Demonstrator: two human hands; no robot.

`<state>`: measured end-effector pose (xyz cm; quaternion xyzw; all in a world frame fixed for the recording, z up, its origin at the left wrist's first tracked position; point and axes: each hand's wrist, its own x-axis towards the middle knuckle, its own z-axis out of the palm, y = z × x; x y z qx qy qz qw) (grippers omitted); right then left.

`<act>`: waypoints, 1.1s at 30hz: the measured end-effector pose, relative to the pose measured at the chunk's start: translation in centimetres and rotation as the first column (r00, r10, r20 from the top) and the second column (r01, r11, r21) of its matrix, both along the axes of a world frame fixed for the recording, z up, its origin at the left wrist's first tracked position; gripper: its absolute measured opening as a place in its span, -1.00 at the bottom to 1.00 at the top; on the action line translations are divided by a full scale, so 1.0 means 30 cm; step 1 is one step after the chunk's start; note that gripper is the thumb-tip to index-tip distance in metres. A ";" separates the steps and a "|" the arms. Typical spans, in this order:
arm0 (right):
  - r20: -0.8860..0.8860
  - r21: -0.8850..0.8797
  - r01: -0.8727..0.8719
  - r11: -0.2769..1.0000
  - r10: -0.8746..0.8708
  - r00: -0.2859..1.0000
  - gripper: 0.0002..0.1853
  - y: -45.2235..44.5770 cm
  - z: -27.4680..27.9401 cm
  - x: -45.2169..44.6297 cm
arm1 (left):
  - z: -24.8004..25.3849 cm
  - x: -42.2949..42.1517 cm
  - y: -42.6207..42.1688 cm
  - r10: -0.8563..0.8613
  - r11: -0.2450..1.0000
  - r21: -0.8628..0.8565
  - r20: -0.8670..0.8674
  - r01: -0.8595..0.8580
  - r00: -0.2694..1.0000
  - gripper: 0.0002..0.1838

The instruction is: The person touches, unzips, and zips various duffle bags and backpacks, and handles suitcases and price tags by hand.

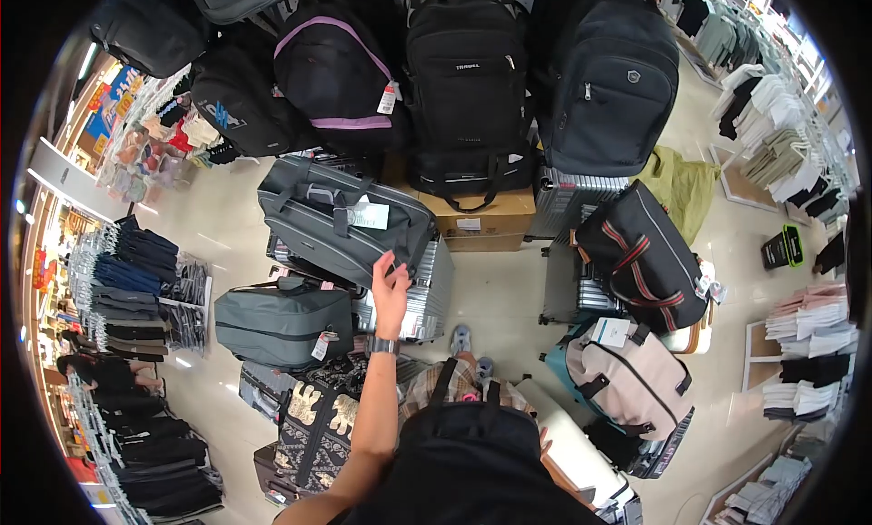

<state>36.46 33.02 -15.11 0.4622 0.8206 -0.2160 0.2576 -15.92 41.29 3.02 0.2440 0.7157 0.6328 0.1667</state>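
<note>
Near the bottom edge, the right hand (544, 443) is partly hidden by the black clothing (454, 470) of the person, close to a white suitcase (581, 452); I cannot tell if its fingers are apart or together. On the near left stands an elephant-patterned bag (318, 425), and on the near right lies a pale pink bag (627, 380). Farther on, the left hand (391, 293), with a watch (384, 345) at the wrist, is raised over the right end of a grey travel bag (341, 225). Its fingers are apart and a little bent, and I cannot tell if they touch the bag. This bag has a white tag (370, 216) and lies on top of silver luggage (438, 284). Left of the hand is a dark grey-green bag (282, 321). At the far side, black backpacks (468, 80) stand above a cardboard box (495, 227).
</note>
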 end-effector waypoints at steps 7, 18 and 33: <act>0.029 -0.111 0.064 0.992 -0.061 0.998 -0.29 0.313 -0.009 -0.069 | -0.008 -0.157 0.201 0.110 0.994 -0.028 0.366 -0.108 0.924 -0.16; 0.051 -0.207 0.043 0.977 -0.033 0.998 -0.31 1.007 0.087 -0.309 | -0.082 -0.178 0.337 0.281 0.914 0.125 0.493 -0.386 0.823 -0.08; 0.073 -0.343 -0.210 0.916 0.249 0.966 -0.33 1.685 0.079 -0.656 | -0.071 -0.187 0.428 0.551 0.789 0.001 0.441 -0.615 0.708 -0.59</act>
